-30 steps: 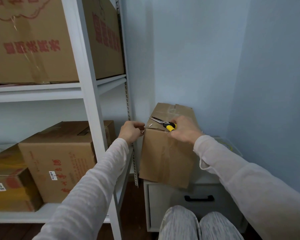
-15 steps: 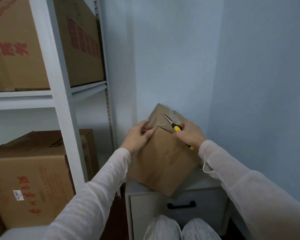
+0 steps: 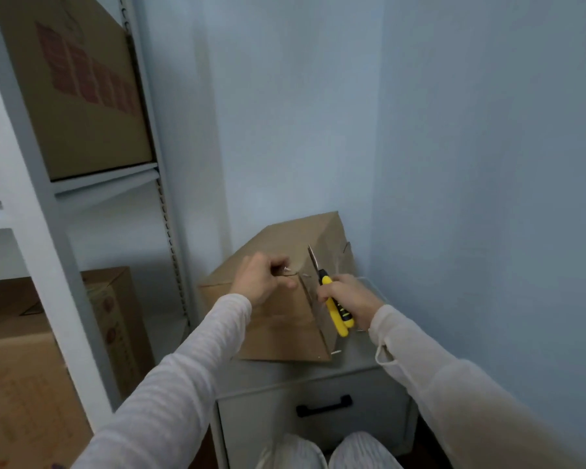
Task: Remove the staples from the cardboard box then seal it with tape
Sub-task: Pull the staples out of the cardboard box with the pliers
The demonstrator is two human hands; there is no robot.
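A plain brown cardboard box lies on its side on a small white cabinet in the room's corner. My left hand is curled at the box's upper edge, and its fingers pinch a small metal staple there. My right hand grips the yellow-and-black handles of the pliers, whose thin metal jaws point up along the box's right edge. Another staple sticks out at the box's lower right corner.
A white metal shelf rack stands close on the left with large printed cartons on its levels. Blue walls close in behind and on the right. The cabinet has a drawer with a black handle. My knees are below it.
The box has been turned and laid flatter on the cabinet. My left hand has shifted onto its upper edge and pinches a staple. The pliers now point upward.
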